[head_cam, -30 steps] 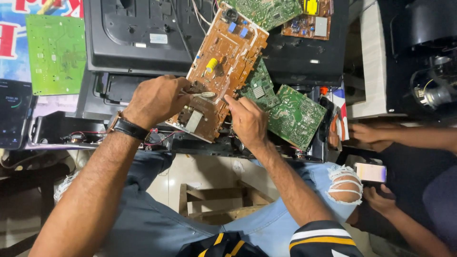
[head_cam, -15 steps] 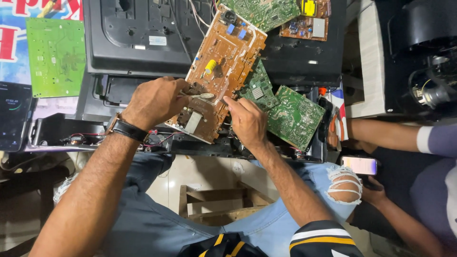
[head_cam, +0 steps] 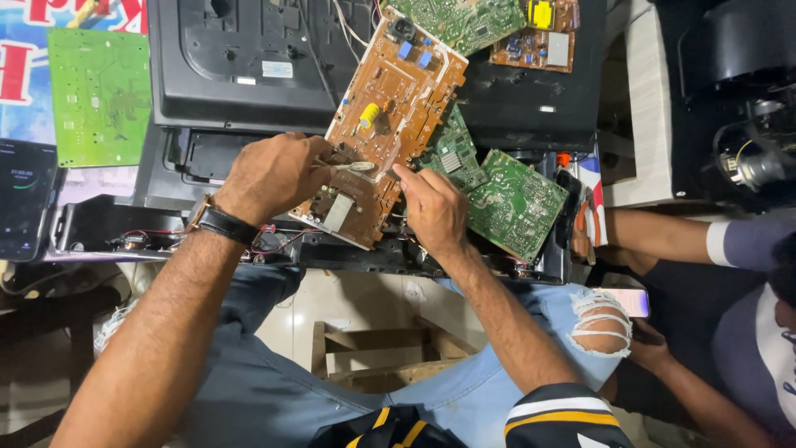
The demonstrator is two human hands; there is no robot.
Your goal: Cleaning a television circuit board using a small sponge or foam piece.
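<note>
Cluttered repair bench (head_cam: pixel 99 249), seen from above, carrying a black plastic back cover (head_cam: pixel 249 66) across the upper frame. At centre an orange-brown circuit board (head_cam: pixel 390 116) leans tilted on the cover, raised so both hands can reach it. Left hand (head_cam: pixel 269 176), fingers curled closed, pinches a thin pale tool (head_cam: pixel 352 166) against the board. Right hand (head_cam: pixel 431 211) steadies the lower edge, index finger extended onto it, holding nothing. Green circuit boards (head_cam: pixel 514 203) lie just right; a phone (head_cam: pixel 25 199) rests at left.
</note>
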